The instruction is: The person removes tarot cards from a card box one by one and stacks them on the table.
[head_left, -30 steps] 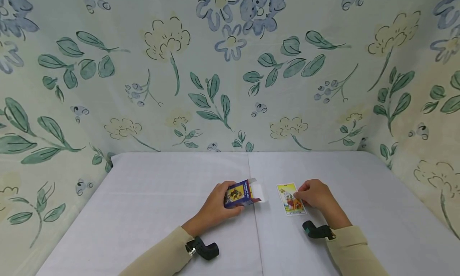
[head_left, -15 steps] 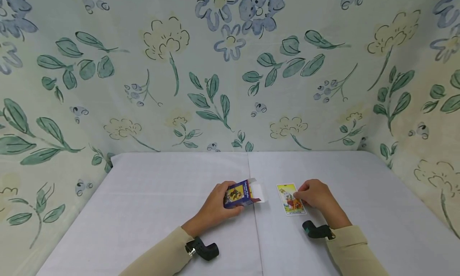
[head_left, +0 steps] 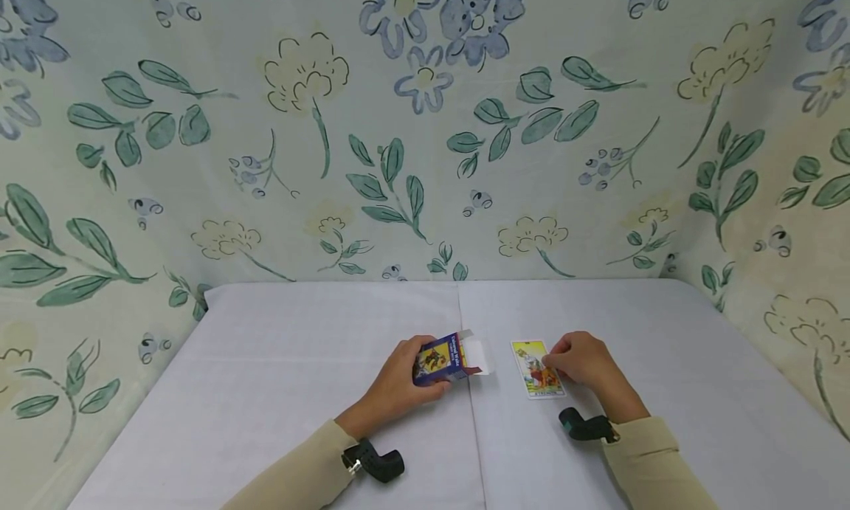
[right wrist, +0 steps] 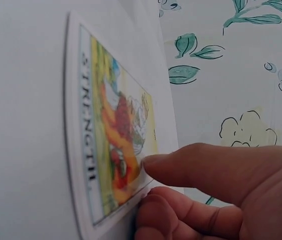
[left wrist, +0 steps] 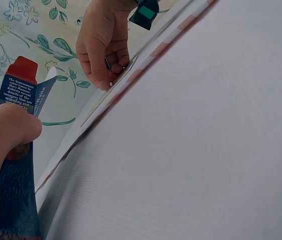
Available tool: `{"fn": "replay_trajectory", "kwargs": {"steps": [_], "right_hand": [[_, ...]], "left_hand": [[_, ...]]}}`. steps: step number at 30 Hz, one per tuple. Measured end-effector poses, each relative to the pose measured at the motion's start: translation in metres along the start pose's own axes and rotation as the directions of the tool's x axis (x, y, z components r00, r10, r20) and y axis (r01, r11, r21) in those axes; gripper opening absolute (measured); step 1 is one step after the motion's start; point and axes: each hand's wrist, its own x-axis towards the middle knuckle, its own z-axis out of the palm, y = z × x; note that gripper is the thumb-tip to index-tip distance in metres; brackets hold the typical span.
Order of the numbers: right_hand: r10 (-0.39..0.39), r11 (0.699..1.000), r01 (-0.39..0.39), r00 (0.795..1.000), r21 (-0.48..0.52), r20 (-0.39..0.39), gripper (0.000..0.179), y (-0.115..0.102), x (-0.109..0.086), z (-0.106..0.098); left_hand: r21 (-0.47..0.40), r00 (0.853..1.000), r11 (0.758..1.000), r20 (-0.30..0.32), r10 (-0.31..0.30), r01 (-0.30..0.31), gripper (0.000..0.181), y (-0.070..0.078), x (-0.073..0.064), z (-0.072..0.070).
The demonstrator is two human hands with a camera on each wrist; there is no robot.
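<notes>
My left hand (head_left: pixel 397 381) grips a blue card box (head_left: pixel 438 359) with a yellow picture on its front. The box's end flap (head_left: pixel 477 355) stands open towards the right, and in the left wrist view the thumb (left wrist: pixel 18 125) lies across the box's printed side (left wrist: pixel 18 195). To the right, a tarot card (head_left: pixel 538 370) lies face up, a yellow picture with a white border. In the right wrist view the card (right wrist: pixel 113 125) reads "STRENGTH". My right hand (head_left: pixel 584 359) pinches its right edge, thumb on the face and curled fingers at the edge.
A white cloth (head_left: pixel 299 347) with a crease down the middle covers the table. Floral fabric (head_left: pixel 425 163) hangs behind it and at both sides. Each wrist carries a black camera mount, one on the left (head_left: pixel 375 462) and one on the right (head_left: pixel 584 425).
</notes>
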Motion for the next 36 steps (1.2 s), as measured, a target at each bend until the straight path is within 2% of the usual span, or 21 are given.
{"fn": "replay_trajectory", "kwargs": {"steps": [10,23,30,36], "right_hand": [[-0.011,1.000,0.011,1.000,-0.008,-0.002,0.020,0.002,0.002,0.001],[0.013,1.000,-0.013,1.000,0.016,0.019,0.022,0.004,0.002,-0.001],[-0.037,0.998,0.037,0.999,0.046,-0.002,0.024,-0.004,-0.001,-0.006],[-0.082,0.991,0.080,0.997,0.105,0.012,0.025,-0.019,-0.007,-0.006]], "left_hand": [[0.008,1.000,1.000,-0.003,-0.011,0.011,0.071,0.001,0.000,0.001],[0.000,1.000,1.000,0.006,-0.009,0.009,0.072,0.000,-0.001,0.000],[0.005,1.000,1.000,-0.003,-0.010,0.010,0.072,0.000,0.000,0.000],[-0.003,1.000,1.000,0.004,-0.010,0.010,0.072,0.000,0.000,0.000]]}}
